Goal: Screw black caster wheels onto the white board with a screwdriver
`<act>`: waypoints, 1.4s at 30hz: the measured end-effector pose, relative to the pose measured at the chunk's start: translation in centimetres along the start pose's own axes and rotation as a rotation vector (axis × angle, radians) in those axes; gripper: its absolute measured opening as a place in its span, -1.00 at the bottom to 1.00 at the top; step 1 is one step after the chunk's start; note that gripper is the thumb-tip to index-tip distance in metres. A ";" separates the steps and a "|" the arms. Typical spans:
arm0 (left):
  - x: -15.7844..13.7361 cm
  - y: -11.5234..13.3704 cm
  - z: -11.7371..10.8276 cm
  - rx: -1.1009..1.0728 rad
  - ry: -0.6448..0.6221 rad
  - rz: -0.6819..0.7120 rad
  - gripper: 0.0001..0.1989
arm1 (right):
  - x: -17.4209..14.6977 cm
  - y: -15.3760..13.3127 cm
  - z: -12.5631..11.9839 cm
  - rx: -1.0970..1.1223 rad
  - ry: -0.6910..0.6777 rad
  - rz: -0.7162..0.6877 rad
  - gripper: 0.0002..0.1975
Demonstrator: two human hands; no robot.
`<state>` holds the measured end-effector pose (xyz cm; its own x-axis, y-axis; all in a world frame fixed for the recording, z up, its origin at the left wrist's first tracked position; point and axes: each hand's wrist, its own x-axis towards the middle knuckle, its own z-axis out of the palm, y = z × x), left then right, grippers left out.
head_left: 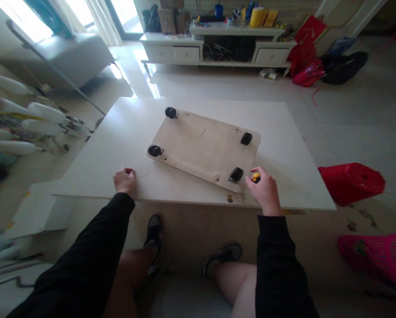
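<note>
A pale wooden board lies on the white table with its underside up. Black swivel casters sit at its corners, among them the near right caster. Beside that corner, my right hand is closed around a small yellow-and-black tool; mostly covered by the fingers, its exact kind is unclear. My left hand rests as a fist near the table's front edge, left of the board and apart from it. Whatever its fingers may hold is hidden.
A small sticker-like figure lies by the table's front edge. To the right stand a red bucket and a pink mesh basket. Thread cones fill a rack at left. Behind is a cluttered white TV cabinet.
</note>
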<state>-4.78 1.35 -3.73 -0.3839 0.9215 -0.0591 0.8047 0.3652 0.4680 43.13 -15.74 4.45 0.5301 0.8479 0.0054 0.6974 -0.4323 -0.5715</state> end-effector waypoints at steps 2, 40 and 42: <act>-0.1 0.2 -0.3 -0.011 0.002 0.014 -0.93 | 0.1 0.0 -0.3 0.049 0.040 0.013 -0.71; -20.0 17.0 0.6 -0.900 -0.544 0.472 -0.81 | -0.4 -2.2 -0.7 1.492 0.290 0.334 -0.43; -20.0 16.9 0.4 -0.916 -0.541 0.451 -0.79 | -0.6 -2.2 -0.5 1.487 0.282 0.329 -0.43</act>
<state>16.67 -10.88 4.99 0.2772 0.9608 0.0100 0.1041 -0.0404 0.9937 41.54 -15.42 6.16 0.7485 0.6226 -0.2283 -0.4652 0.2477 -0.8499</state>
